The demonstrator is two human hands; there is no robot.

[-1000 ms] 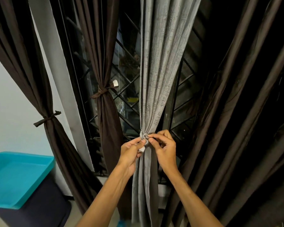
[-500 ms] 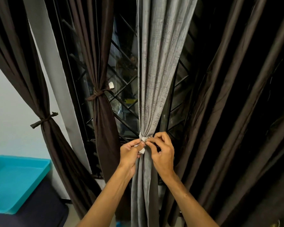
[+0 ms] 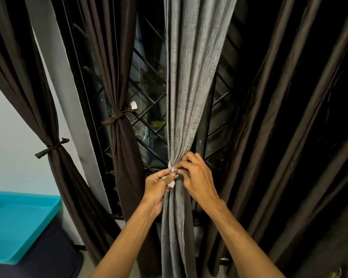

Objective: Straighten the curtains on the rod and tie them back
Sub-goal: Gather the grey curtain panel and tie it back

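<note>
A person's left hand (image 3: 157,186) and right hand (image 3: 197,177) meet at the gathered waist of the grey curtain (image 3: 189,97) in the middle of the window. Both pinch the pale cloth tie (image 3: 171,184) wrapped round the bunched folds, and their fingertips almost touch. The job appears well past halfway. To the left, the middle brown curtain (image 3: 127,157) is cinched with a knotted brown band (image 3: 117,117), and the far-left brown curtain (image 3: 54,177) is bound by a thin dark tie (image 3: 52,148). To the right, the loose dark curtain (image 3: 279,137) falls in long folds with no tie to be seen, and it is probably next once the grey panel is secured. The knot lies under the fingers, so it cannot be told whether it is half made or finished. The rod is out of frame above, so how evenly the panels hang on it cannot be judged. A black window grille (image 3: 149,125) shows dimly behind the fabric. At lower left, a teal lid (image 3: 18,221) on a dark container is cut off by the frame edge.
</note>
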